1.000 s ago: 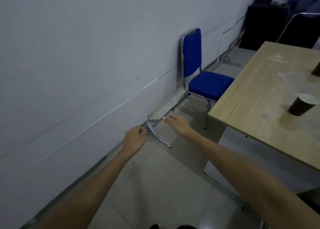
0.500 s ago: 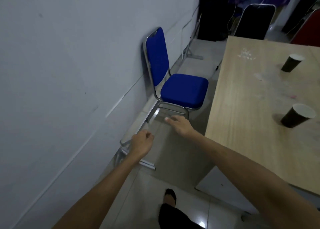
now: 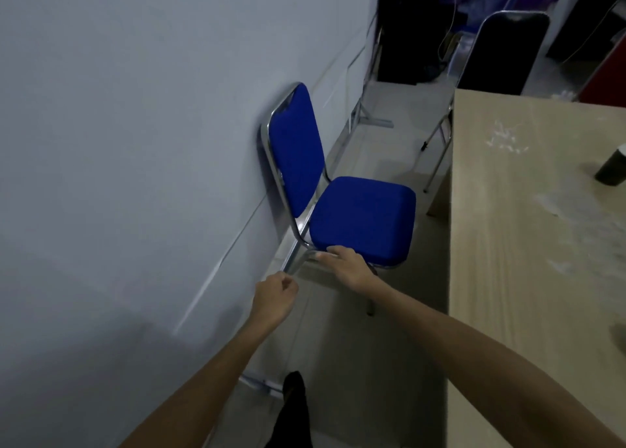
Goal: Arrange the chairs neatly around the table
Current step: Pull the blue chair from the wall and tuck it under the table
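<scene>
A blue chair stands with its back against the wall on the left, facing a wooden table on the right. The right hand lies flat, fingers extended, touching the near edge of the seat; whether it grips is unclear. The left hand is loosely clenched, holding nothing, just near the chair's rear leg. To move it well, take the seat frame and backrest firmly, then lift slightly and bring it square to the table edge.
</scene>
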